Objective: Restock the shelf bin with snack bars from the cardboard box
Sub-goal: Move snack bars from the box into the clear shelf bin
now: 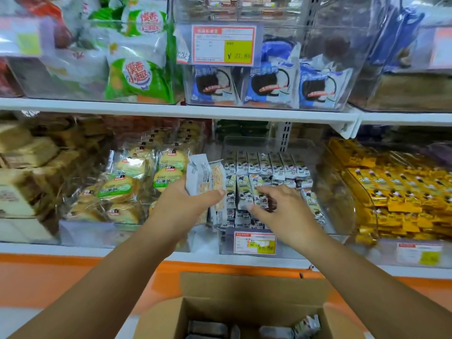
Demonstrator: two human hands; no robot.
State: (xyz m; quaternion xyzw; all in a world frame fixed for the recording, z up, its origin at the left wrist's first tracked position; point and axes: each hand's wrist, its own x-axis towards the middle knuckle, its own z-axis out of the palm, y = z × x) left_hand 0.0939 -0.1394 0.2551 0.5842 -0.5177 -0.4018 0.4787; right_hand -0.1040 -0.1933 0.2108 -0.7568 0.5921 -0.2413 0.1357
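Note:
My left hand (186,204) grips a small stack of white-wrapped snack bars (205,177), held upright at the left edge of the clear shelf bin (247,243). The bin holds several rows of the same small bars (266,165) with cartoon faces. Over the bars in the bin's front half, my right hand (278,204) reaches in with fingers spread, touching them and holding nothing. The open cardboard box (244,292) stands below, in front of the shelf, with a few wrapped bars (303,326) lying at its bottom.
Clear bins flank the target one: green-labelled cakes (127,187) on the left, yellow-wrapped bars (396,192) on the right. A white shelf board (171,111) runs overhead with bins of blue cookie packs (269,84). A price tag (254,243) fronts the bin.

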